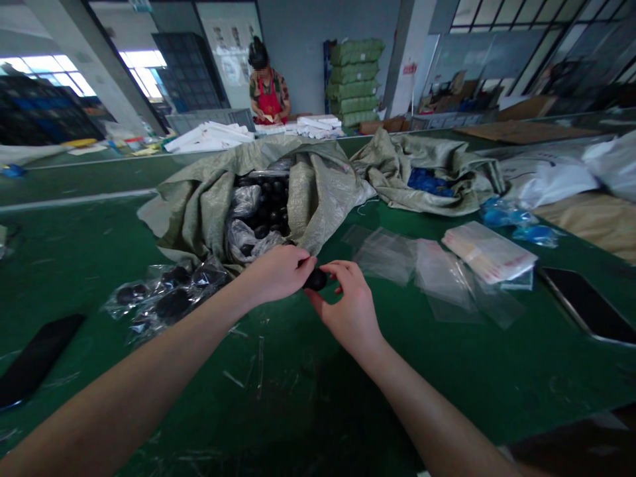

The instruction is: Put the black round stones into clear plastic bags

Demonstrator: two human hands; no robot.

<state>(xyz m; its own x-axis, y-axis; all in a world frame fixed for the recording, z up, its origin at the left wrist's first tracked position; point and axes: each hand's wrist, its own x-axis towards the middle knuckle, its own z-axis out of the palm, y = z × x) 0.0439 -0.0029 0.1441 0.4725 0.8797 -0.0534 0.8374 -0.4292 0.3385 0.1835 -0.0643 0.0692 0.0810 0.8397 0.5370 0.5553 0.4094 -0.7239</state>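
My left hand (276, 273) and my right hand (348, 306) meet above the green table (308, 384), both pinched round one small black rounded piece (316, 280). Just behind them an open grey-green woven sack (318, 189) holds many more black pieces (271, 205) in clear plastic. To the left lie several filled clear bags (163, 298) with black pieces inside. Empty clear bags (397, 255) are spread to the right of my hands.
A stack of flat packets (489, 252) and a dark phone (589, 306) lie at the right. A second sack (432, 172) holds blue items. A black flat object (34, 361) is at the left edge. A person in a red apron (269, 93) works at the far table.
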